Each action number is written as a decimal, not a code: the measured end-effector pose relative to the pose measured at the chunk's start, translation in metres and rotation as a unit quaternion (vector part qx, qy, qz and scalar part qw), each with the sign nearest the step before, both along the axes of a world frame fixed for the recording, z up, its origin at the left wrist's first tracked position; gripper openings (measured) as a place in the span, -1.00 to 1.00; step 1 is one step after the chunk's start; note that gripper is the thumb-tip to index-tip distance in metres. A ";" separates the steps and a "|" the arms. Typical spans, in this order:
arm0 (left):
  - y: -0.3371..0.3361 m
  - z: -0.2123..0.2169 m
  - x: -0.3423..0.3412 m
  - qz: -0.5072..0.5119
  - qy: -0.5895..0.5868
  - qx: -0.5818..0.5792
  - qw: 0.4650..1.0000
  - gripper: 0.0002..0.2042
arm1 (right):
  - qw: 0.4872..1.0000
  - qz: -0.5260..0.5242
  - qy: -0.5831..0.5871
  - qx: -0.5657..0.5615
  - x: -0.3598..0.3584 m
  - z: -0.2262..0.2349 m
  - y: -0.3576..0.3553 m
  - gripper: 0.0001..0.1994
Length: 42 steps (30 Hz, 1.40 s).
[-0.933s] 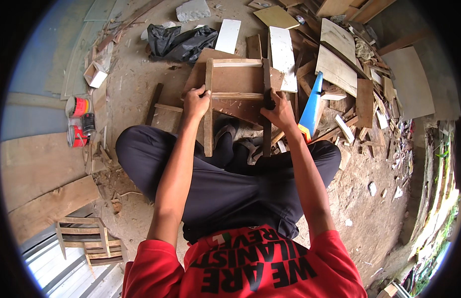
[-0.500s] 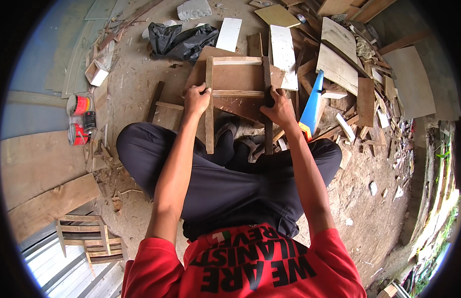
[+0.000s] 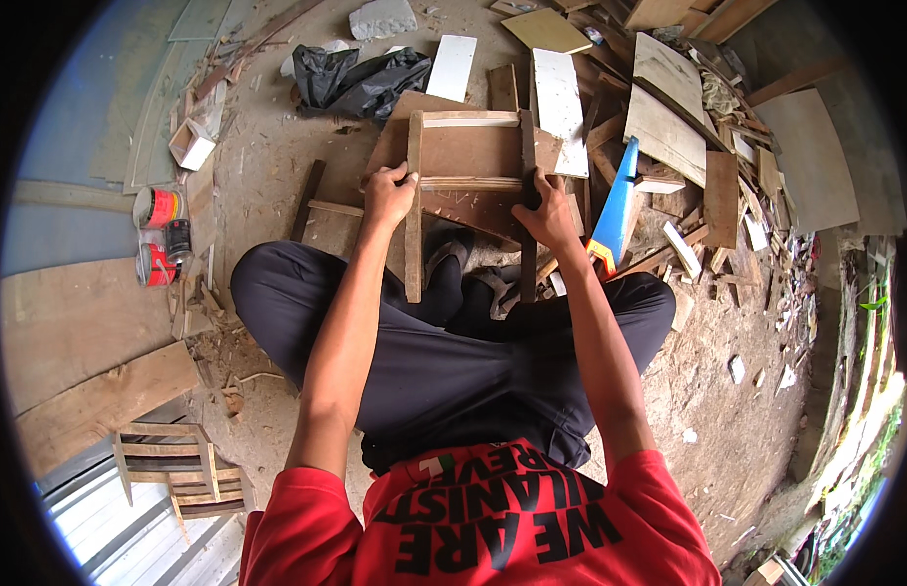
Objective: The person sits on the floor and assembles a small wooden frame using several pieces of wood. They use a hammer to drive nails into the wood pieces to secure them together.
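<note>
Both hands [image 3: 468, 200] still grip the wooden frame [image 3: 468, 186], barely shifted.

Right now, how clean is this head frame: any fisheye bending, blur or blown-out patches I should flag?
Head view: strong fisheye, with a black rim and boards bending toward the edge. The centre is sharp: the left hand and right hand on the wooden frame show no motion blur. Daylight is soft, with only faint shadows. The white board is bright, and the lower-right greenery looks slightly overexposed and smeared.
</note>
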<state>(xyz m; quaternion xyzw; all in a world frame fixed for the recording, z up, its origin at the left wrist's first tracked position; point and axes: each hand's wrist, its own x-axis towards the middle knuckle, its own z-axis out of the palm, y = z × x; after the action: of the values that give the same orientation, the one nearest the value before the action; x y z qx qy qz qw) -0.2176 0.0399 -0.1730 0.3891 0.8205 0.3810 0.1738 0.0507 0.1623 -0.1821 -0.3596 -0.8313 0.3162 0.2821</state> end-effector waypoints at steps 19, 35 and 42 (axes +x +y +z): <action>-0.006 0.012 0.039 -0.061 0.185 -0.062 0.979 -0.65 | 0.997 0.019 -0.043 0.053 -0.003 0.009 -0.003 -0.52; -0.006 0.015 0.021 -0.146 0.199 -0.066 0.967 -0.73 | 0.994 -0.002 -0.089 0.065 -0.012 0.021 -0.007 -0.64; -0.006 0.017 0.029 -0.108 0.187 -0.075 0.973 -0.56 | 0.982 0.048 -0.153 0.095 -0.013 0.019 -0.002 -0.51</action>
<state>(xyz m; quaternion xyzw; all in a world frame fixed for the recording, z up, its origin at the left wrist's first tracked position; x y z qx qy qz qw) -0.1885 0.0342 -0.1562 0.5258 0.8177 0.2181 0.0857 0.0375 0.1605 -0.1626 -0.3353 -0.9071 0.1900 0.1691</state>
